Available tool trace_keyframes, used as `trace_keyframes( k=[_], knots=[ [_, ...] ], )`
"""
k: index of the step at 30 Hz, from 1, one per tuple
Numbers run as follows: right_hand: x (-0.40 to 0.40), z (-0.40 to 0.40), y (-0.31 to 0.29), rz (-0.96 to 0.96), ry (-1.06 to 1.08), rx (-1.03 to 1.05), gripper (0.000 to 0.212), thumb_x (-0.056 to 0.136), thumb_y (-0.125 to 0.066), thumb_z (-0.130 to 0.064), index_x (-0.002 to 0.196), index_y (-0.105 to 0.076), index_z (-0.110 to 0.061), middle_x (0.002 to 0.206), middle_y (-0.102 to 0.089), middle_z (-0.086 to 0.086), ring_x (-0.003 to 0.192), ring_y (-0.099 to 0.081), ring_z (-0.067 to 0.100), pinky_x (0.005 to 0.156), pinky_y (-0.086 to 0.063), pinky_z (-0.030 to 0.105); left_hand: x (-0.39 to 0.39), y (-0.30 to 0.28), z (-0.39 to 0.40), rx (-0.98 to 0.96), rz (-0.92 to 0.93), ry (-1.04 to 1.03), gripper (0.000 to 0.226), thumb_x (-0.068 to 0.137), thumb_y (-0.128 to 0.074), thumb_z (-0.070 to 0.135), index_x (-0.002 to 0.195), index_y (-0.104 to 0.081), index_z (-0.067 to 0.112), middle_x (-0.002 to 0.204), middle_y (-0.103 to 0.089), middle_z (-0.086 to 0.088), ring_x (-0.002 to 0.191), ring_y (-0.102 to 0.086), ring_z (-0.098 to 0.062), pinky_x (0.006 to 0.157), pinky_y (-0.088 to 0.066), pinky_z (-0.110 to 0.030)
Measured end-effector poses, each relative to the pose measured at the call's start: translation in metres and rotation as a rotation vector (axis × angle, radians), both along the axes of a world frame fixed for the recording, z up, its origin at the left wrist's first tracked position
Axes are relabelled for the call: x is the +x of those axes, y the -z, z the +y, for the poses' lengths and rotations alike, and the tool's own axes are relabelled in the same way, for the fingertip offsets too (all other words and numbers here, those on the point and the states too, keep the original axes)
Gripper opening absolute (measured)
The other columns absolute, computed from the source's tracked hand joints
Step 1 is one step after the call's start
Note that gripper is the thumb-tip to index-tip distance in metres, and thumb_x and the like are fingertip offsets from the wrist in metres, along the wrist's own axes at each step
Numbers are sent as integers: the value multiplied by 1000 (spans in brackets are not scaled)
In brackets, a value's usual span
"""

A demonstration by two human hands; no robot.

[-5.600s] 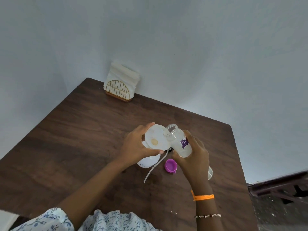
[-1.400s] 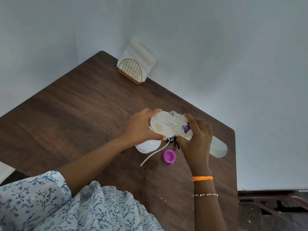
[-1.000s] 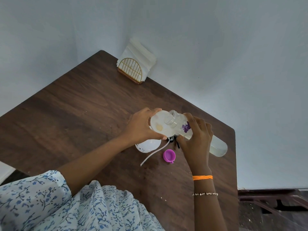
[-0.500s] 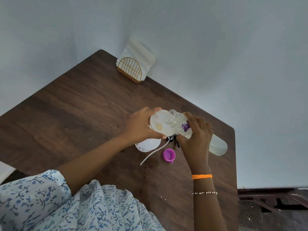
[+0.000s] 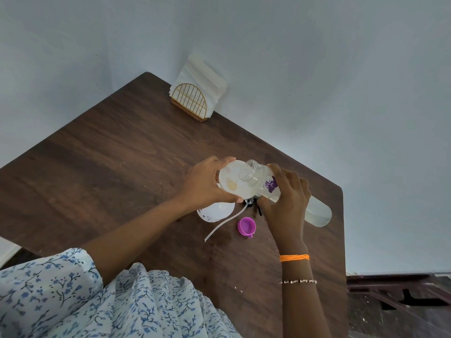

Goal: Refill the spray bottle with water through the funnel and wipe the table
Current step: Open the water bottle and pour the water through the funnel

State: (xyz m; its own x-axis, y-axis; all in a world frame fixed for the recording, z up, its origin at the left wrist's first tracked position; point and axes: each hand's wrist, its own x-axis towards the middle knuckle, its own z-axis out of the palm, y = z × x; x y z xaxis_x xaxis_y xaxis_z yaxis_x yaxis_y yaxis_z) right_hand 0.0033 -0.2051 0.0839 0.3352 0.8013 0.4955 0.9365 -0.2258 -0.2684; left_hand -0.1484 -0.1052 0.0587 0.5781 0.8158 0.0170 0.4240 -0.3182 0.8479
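My right hand point(image 5: 285, 203) grips the tilted water bottle point(image 5: 266, 185), mouth over the funnel point(image 5: 234, 180) pinched in my left hand point(image 5: 205, 184). Below, the dark wooden table point(image 5: 109, 154) meets 2 pale walls point(image 5: 317, 69); a napkin holder point(image 5: 191, 103) stands at its far corner.

We see a dark brown wooden table point(image 5: 102, 167) that stands in a corner between pale walls. At its far edge, against the wall, we find a napkin holder point(image 5: 191, 103) of gold wire on a brown base, full of white napkins point(image 5: 203, 76). Near the middle a small purple cap point(image 5: 246, 226) lies with its open side up. Just beside it, to the left, lies a thin white tube point(image 5: 224, 222), and next to that stands a white spray bottle point(image 5: 216, 211). Some small pale crumbs point(image 5: 238, 289) lie on the near part of the wood.
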Motion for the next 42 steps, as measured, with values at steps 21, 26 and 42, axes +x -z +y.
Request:
trace_keyframes(
  k=[21, 26, 42],
  knots=[
    [-1, 1, 1, 4, 2, 8, 67, 53, -86, -4, 115, -62, -12, 109, -64, 12, 101, -52, 33, 85, -43, 49, 1, 1, 0, 4, 3, -7, 90, 60, -82, 46, 137, -40, 28, 128, -53, -1, 112, -52, -15, 91, -48, -31],
    [0, 1, 1, -4, -5, -2, 67, 53, -84, -3, 116, -61, -13, 109, -63, 11, 101, -51, 32, 85, -41, 46, 0, 2, 0, -7, -8, -5, 92, 58, -83, 47, 137, -41, 28, 123, -55, 0, 110, -54, -16, 90, -52, -35],
    [1, 2, 2, 8, -7, 7, 66, 54, -84, -3, 115, -61, -12, 109, -63, 11, 102, -50, 32, 85, -40, 43, 0, 2, 1, -10, -8, -2, 91, 59, -82, 47, 137, -40, 28, 126, -54, 0, 111, -53, -15, 91, -51, -35]
  ],
)
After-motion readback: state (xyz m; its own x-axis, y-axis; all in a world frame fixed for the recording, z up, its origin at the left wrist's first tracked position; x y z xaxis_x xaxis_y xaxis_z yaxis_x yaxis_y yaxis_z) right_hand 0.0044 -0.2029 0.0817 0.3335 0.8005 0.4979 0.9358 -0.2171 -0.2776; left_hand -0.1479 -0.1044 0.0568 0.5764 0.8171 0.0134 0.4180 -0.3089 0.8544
